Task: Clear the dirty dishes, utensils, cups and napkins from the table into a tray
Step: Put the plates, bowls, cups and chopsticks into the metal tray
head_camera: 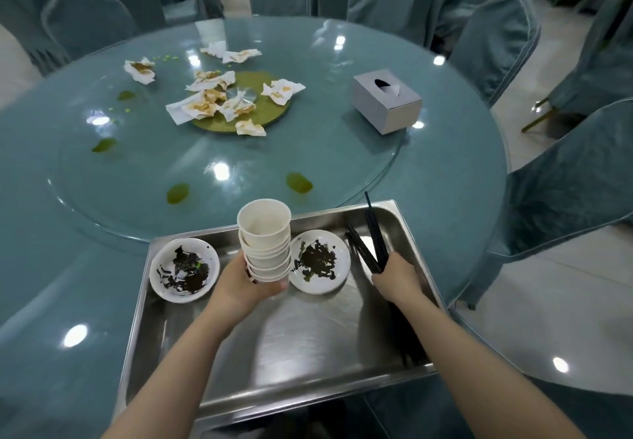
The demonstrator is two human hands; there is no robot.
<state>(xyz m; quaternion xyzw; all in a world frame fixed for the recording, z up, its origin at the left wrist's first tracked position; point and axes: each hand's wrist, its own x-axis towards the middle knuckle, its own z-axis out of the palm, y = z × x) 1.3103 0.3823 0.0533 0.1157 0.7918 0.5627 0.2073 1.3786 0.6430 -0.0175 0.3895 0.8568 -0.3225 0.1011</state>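
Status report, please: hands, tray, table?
Left hand holds cup stack; right hand grips chopsticks over tray. Two plates in tray. Napkins left on table.

The tray (191, 363) is brushed metal, shiny, with a streaked, smeared floor. Inside it, the two small dishes (185, 269) look like glazed white ceramic, glossy, smeared with dark flecks. Between them stands a stack of paper cups (264, 243), matt off-white. At the tray's right side, the chopsticks (375, 238) are smooth and black, probably plastic. Beyond the tray, the round table (85, 301) has a blue-green cloth under a glossy clear cover that mirrors the ceiling lights; the turntable (342, 157) on it is clear glass. The napkins (202, 106) there are crumpled thin paper, stained brown. The tissue box (387, 104) looks like matt grey card. The chairs (565, 199) wear soft, crushed-looking teal cloth covers.
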